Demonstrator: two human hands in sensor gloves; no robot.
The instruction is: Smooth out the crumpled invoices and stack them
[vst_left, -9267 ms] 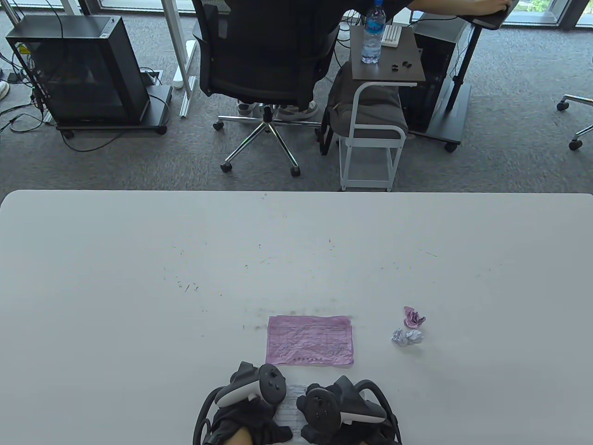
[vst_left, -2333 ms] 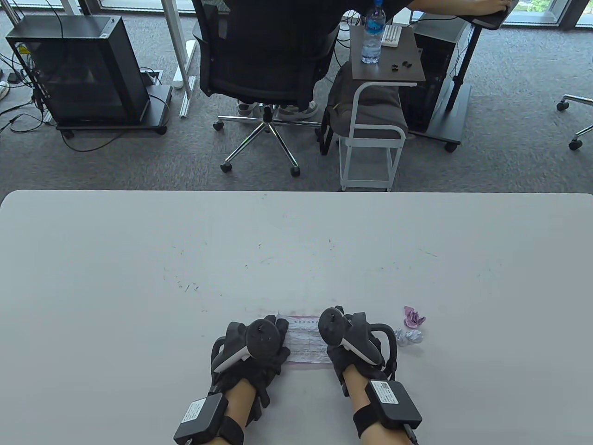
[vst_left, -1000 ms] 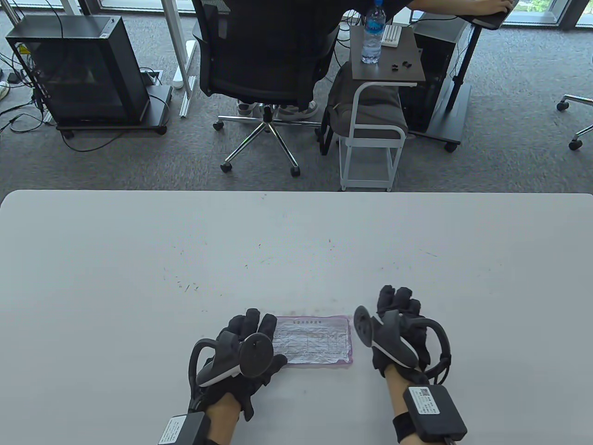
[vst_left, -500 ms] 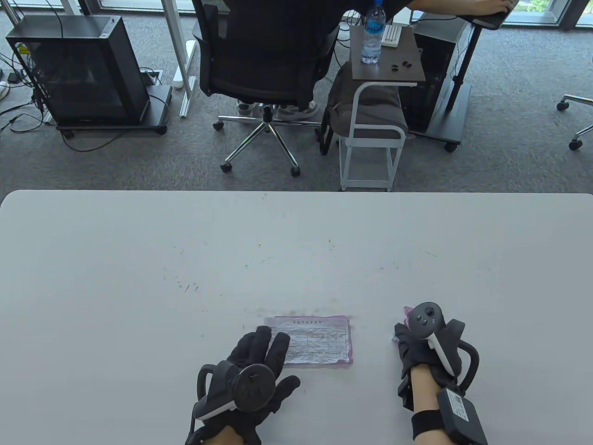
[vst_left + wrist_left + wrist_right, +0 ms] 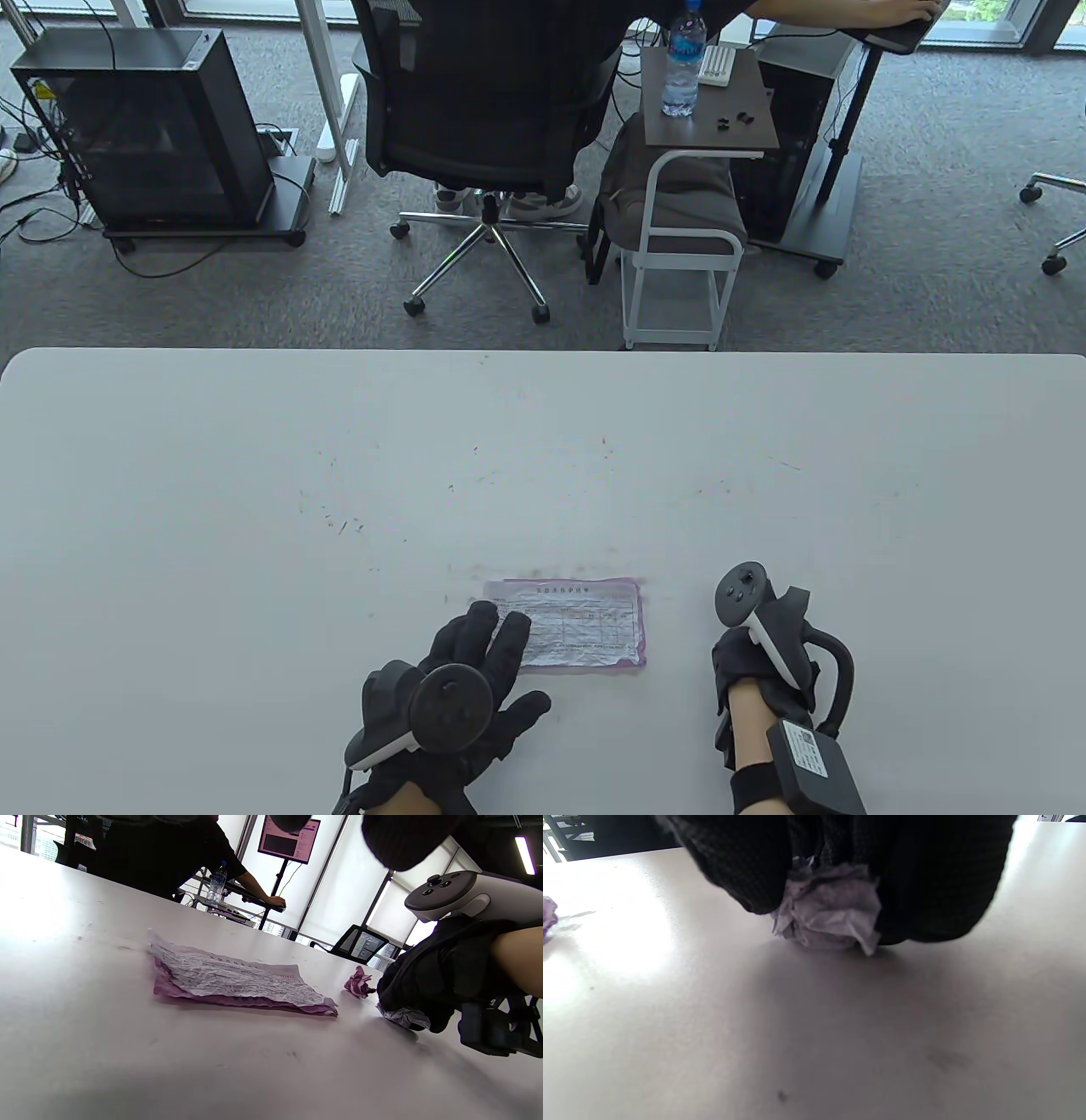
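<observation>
A flattened white invoice (image 5: 573, 628) lies on a flattened pink one (image 5: 638, 658) near the table's front edge; the stack also shows in the left wrist view (image 5: 237, 978). My left hand (image 5: 488, 632) is open, with its fingertips resting on the stack's near left corner. My right hand (image 5: 751, 658) is to the right of the stack and grips a crumpled white invoice ball (image 5: 831, 910) low at the table surface; the ball also shows in the left wrist view (image 5: 403, 1016). A crumpled pink ball (image 5: 359, 982) lies just beyond that hand, hidden in the table view.
The grey table (image 5: 543, 475) stretches far and wide behind the stack. Beyond its far edge stand an office chair (image 5: 484, 102) with a seated person, a small side table (image 5: 708, 127) with a water bottle, and a computer case (image 5: 161, 127).
My right hand went from beside the stack to the crumpled balls, closed on the white one and drew it slightly toward me. My left hand slid back to the stack's near left corner.
</observation>
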